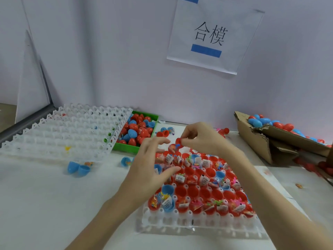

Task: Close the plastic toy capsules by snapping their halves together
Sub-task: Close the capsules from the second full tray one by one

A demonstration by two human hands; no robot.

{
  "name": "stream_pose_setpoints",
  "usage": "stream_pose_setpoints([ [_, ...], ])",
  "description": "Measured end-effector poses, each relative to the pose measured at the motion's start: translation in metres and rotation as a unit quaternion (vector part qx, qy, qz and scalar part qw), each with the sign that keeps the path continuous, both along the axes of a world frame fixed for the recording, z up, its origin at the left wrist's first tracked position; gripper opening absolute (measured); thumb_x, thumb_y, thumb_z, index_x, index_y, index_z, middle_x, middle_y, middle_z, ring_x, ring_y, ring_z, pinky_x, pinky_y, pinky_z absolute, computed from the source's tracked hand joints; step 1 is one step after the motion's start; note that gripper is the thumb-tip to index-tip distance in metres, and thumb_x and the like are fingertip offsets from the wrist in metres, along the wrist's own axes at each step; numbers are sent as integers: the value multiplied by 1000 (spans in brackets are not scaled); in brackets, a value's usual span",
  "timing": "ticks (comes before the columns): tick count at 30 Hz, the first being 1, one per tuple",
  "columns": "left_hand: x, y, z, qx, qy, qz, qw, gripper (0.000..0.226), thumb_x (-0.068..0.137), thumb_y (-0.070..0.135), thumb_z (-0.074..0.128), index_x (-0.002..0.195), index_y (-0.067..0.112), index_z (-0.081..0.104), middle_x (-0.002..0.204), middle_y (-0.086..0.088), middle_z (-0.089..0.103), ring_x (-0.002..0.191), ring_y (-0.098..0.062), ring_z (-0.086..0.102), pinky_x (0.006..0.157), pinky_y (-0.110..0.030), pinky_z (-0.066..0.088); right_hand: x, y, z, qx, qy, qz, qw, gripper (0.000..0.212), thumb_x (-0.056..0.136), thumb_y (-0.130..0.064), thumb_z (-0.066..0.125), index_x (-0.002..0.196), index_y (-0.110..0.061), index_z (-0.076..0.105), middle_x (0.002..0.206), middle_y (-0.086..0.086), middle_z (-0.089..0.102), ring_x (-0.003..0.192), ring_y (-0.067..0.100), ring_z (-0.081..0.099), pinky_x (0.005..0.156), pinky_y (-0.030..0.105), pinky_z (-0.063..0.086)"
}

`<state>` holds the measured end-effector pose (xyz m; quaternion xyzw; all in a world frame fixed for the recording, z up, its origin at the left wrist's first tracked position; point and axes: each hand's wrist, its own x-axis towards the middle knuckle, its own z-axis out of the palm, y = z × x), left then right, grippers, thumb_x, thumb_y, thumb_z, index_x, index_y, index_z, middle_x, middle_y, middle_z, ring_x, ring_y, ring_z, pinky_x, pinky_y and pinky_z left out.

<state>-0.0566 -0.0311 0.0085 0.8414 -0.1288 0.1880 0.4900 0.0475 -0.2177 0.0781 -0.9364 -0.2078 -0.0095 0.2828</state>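
Observation:
A white plastic grid tray [198, 221] in front of me holds several open red and blue capsule halves [195, 191], most with small toys and paper slips inside. My right hand [200, 137] pinches a red capsule half [178, 141] above the tray's far end. My left hand [149, 170] hovers over the tray's left side with fingers spread and relaxed, holding nothing.
A green bin [126, 147] of red and blue capsule pieces stands behind, with an empty white grid tray [59, 132] leaning at the left. Two blue halves [78, 168] lie loose on the table. A torn cardboard box [266, 141] of closed capsules sits at the right.

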Motion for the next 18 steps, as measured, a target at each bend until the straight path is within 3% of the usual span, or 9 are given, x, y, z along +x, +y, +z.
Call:
stream_pose_setpoints([
  [4,-1,-4,-2,-74,-57,6,996,27,86,23,83,106,27,65,102,17,68,100,-5,69,85,-16,57,-40,5,-24,45,-2,-25,999,9,86,-22,70,78,-24,69,70,-11,68,58,-6,60,50,9,44],
  [6,0,-3,-2,-83,-56,17,995,20,85,22,84,98,25,70,96,17,71,94,-5,71,80,-13,56,-53,7,-38,85,-38,-71,993,8,91,-26,68,84,-24,67,76,-12,68,65,-4,63,53,11,46],
  [8,1,0,-3,-88,-41,20,995,19,83,23,86,97,24,73,93,18,73,89,-4,72,78,-12,56,-66,10,-47,160,-79,-96,979,8,99,-29,62,93,-24,64,81,-12,68,71,0,66,56,13,48],
  [11,2,1,-5,-73,-33,20,997,18,82,24,86,97,25,76,90,20,74,86,-3,72,78,-14,57,-80,15,-53,261,-88,-44,960,7,104,-23,56,101,-23,62,88,-11,71,76,5,73,60,16,55],
  [14,3,3,-5,-86,-19,11,996,30,80,26,88,105,25,71,91,19,75,87,-3,73,80,-16,58,-84,16,-56,268,-95,-7,959,10,100,-16,64,109,-21,65,96,-13,73,91,7,73,77,24,61],
  [16,3,4,-2,-106,5,2,994,43,77,28,89,110,27,62,93,16,77,89,-3,75,82,-17,58,-85,17,-58,276,-86,-12,957,21,97,-17,68,117,-23,66,100,-14,74,96,3,73,83,23,61],
  [18,3,6,-1,-107,7,-5,994,42,77,27,89,106,25,59,91,13,77,89,-5,75,82,-20,59,-86,18,-60,298,-84,-26,951,23,96,-18,70,119,-22,70,100,-15,75,97,3,73,84,24,61],
])
